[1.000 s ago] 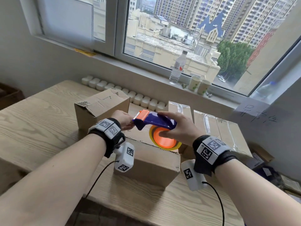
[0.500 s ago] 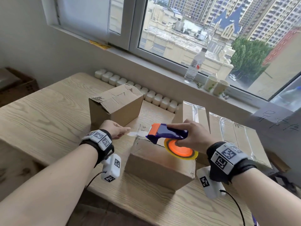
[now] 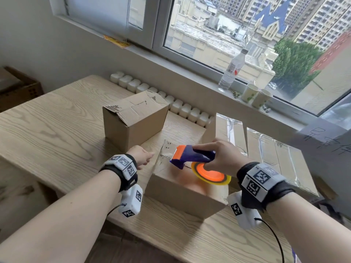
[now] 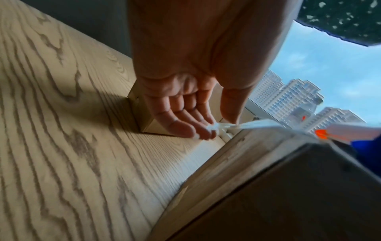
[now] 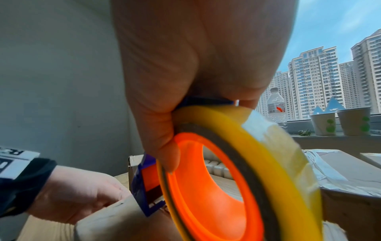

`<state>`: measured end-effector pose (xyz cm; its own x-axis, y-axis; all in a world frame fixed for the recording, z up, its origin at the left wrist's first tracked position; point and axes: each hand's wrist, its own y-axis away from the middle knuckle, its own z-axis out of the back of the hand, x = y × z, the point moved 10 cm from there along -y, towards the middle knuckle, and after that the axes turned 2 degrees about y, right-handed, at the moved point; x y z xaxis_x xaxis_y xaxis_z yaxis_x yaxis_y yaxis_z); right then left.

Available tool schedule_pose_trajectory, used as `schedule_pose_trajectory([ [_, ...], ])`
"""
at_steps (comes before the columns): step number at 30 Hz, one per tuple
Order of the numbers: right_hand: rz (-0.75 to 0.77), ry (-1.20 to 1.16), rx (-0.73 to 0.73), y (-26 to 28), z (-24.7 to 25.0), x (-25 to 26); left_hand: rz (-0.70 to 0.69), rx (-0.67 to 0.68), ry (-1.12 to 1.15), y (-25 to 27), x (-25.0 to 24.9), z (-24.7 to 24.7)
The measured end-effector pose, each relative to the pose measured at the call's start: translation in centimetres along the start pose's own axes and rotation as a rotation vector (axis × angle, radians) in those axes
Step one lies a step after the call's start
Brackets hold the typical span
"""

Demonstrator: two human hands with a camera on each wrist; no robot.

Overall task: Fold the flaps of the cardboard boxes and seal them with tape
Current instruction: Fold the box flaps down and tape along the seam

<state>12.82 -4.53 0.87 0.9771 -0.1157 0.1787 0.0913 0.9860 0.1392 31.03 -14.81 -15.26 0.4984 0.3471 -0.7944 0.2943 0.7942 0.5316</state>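
Note:
A brown cardboard box [image 3: 182, 188] stands near the table's front edge, flaps down. My right hand [image 3: 218, 158] grips a blue and orange tape dispenser [image 3: 190, 157] just above the box top; its yellow tape roll [image 5: 268, 163] has an orange hub. A strip of clear tape [image 4: 247, 124] runs from the dispenser over the box's left edge. My left hand [image 3: 148, 157] pinches the strip's crumpled end [image 4: 215, 127] beside that edge, between thumb and fingertips. A second box [image 3: 133, 118] with folded, untaped flaps stands behind on the left.
Two taped boxes [image 3: 275, 160] lie to the right of the near box. A row of white containers [image 3: 171, 103] lines the table's back edge. A water bottle [image 3: 230, 70] and two paper cups [image 3: 256, 95] stand on the sill. An open carton [image 3: 19, 88] sits at far left.
My hands, together at the dispenser a second ago, have drawn apart. The left hand pulled the tape end out to the box's left edge while the dispenser stayed over the box top.

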Motion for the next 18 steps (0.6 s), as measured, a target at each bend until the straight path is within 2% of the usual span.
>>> schedule_pose_trajectory([
  [2, 0.005, 0.011, 0.021, -0.3, -0.4, 0.3, -0.007, 0.036, -0.117, -0.1, 0.0, -1.0],
  [7, 0.010, 0.069, 0.070, -1.0, -1.0, 0.6, -0.019, -0.026, -0.284, 0.1, -0.7, -2.1],
  [10, 0.005, 0.074, 0.080, -1.1, -1.0, 0.4, -0.060, -0.125, -0.381, 0.4, -1.6, -1.5],
  [13, -0.004, 0.088, 0.080, -1.1, -1.0, 0.1, -0.186, -0.286, -0.423, 1.2, -4.2, -0.7],
  [18, -0.014, -0.012, 0.069, -0.6, -0.8, -0.6, -0.261, -0.311, -0.590, 1.4, -6.1, -2.9],
])
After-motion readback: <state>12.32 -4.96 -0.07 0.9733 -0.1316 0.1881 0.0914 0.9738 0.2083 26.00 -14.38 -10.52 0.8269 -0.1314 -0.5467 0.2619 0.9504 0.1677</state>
